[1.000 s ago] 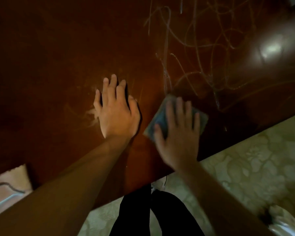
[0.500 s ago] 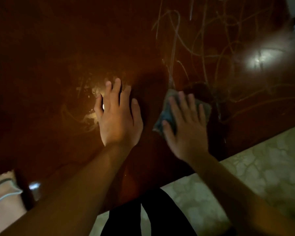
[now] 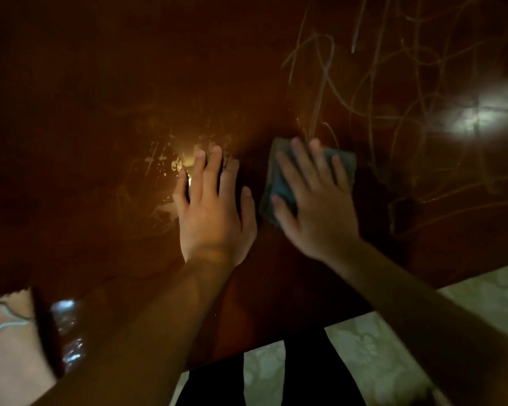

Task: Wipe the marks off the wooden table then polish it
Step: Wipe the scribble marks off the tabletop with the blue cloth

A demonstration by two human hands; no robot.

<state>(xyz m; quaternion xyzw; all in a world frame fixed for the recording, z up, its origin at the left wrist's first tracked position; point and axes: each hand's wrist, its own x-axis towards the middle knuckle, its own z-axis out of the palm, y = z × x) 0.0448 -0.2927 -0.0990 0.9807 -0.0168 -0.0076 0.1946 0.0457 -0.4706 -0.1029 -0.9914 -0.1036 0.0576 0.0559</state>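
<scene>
Wooden and dark red-brown, the table (image 3: 106, 92) fills most of the view, its near edge running across the bottom. Pale scribbled marks (image 3: 373, 92) loop over its far right part, and smeared whitish streaks (image 3: 162, 162) lie just left of the left hand (image 3: 211, 218). A grey-blue cloth (image 3: 279, 183) lies flat on the table just below the marks. The right hand (image 3: 320, 209) presses on the cloth with straight, slightly spread fingers, the thumb out to the left on the cloth; the hand is blurred. The left hand rests flat on the bare table just beside the cloth, fingers straight and close together, thumb apart. A bright reflection (image 3: 475, 121) glints on the surface at right. Dark trousers (image 3: 299, 373) and a pale patterned floor (image 3: 373, 356) show below the edge. A pinkish fabric (image 3: 9, 347) sits at lower left.
</scene>
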